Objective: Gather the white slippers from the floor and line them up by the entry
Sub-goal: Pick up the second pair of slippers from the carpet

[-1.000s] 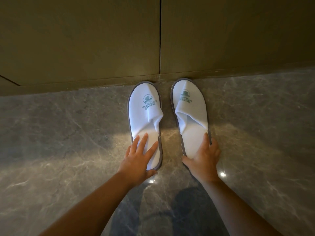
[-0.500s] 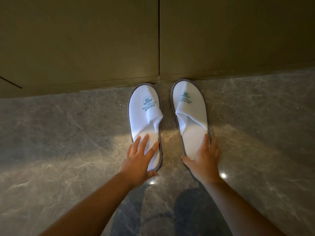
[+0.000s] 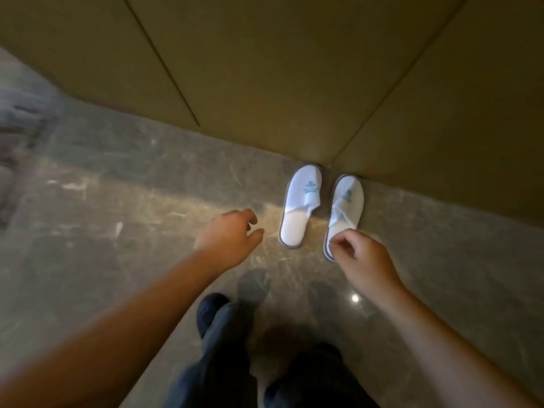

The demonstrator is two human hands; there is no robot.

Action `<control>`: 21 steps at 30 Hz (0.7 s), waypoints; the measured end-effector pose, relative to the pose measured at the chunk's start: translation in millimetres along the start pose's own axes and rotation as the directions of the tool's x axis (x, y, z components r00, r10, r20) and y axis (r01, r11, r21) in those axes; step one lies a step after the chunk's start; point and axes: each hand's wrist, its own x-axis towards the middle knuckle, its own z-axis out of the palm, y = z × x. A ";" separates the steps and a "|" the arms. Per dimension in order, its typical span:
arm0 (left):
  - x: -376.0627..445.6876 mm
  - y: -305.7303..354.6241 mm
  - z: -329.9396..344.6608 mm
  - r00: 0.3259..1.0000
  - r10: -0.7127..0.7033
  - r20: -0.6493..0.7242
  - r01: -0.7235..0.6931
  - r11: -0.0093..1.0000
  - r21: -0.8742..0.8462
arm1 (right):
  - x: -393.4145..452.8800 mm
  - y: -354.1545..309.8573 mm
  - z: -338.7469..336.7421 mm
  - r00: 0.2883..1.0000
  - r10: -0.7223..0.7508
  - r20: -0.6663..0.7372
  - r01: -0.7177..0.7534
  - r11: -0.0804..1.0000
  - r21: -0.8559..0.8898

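Two white slippers with grey edging and a green logo lie side by side on the marble floor, toes against the brown wall panel. The left slipper (image 3: 301,206) is fully in sight. The right slipper (image 3: 346,209) has its heel partly hidden behind my right hand (image 3: 360,260), which hovers over it with fingers loosely curled and nothing in it. My left hand (image 3: 228,237) floats to the left of the left slipper, apart from it, fingers spread and empty.
The brown panelled wall (image 3: 265,69) runs across the top, with seams between panels. Grey-brown marble floor (image 3: 117,231) spreads to the left and right. My dark trouser legs and a dark shoe (image 3: 210,310) are below the hands.
Both hands have lifted off the slipper heels and drawn back. The view has risen and swung, so the slippers look smaller and sit right of centre.
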 end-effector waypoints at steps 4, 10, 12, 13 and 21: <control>-103.2 19.3 -122.3 0.987 -0.123 -0.105 0.107 0.983 -0.149 | -61.0 -130.9 -58.4 0.985 -0.155 0.070 0.150 0.986 0.065; -242.4 18.0 -255.3 0.907 -0.328 -0.266 0.204 0.893 -0.402 | -134.0 -309.6 -87.9 0.922 -0.351 0.165 0.310 0.923 0.228; -281.1 5.6 -284.1 0.861 -0.403 -0.310 0.215 0.842 -0.495 | -153.3 -362.8 -78.0 0.889 -0.414 0.194 0.358 0.894 0.268; -297.9 -1.7 -295.7 0.837 -0.436 -0.329 0.213 0.815 -0.538 | -162.7 -387.0 -71.0 0.870 -0.447 0.205 0.384 0.878 0.285; -372.7 -84.1 -382.7 0.682 -0.579 -0.447 0.078 0.665 -0.743 | -204.4 -509.9 -21.4 0.761 -0.592 0.267 0.490 0.793 0.362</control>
